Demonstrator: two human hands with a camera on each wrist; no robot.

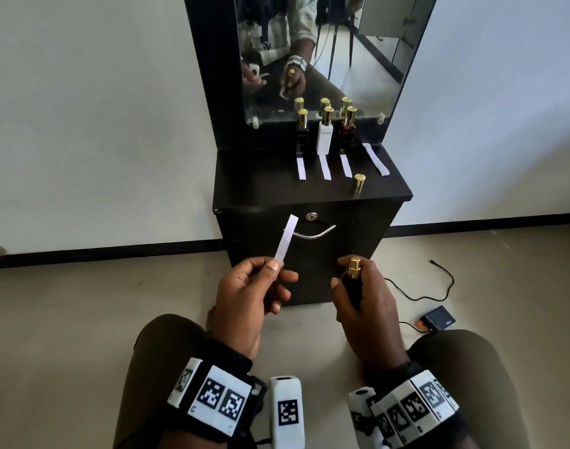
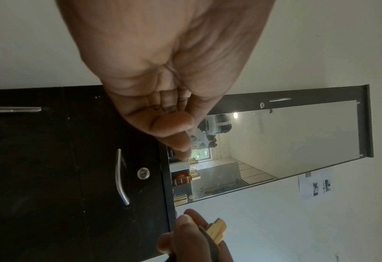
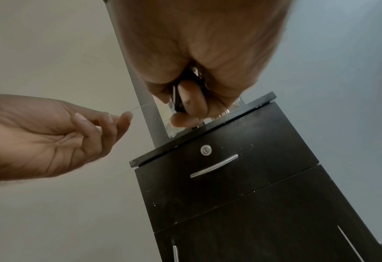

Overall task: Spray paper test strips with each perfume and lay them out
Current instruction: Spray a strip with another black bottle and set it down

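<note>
My left hand (image 1: pixel 261 283) pinches the lower end of a white paper strip (image 1: pixel 286 237), which points up and away in front of the cabinet drawer. My right hand (image 1: pixel 358 293) grips a dark perfume bottle (image 1: pixel 353 283) with its gold spray nozzle (image 1: pixel 354 266) uncovered, a short way right of the strip. Its gold cap (image 1: pixel 359 185) stands on the black cabinet top (image 1: pixel 261 186). Three capped bottles, a black one (image 1: pixel 302 131), a white one (image 1: pixel 325 134) and an amber one (image 1: pixel 347 131), stand before the mirror. A strip lies in front of each, with a fourth strip (image 1: pixel 376 159) to their right.
The black cabinet (image 1: pixel 367 234) has a drawer with a metal handle (image 1: pixel 314 233) and a lock (image 1: pixel 311 216). A mirror (image 1: pixel 367 53) rises behind the bottles. A cable (image 1: pixel 439 280) and a small black device (image 1: pixel 438 319) lie on the floor at the right. My knees frame the bottom of the head view.
</note>
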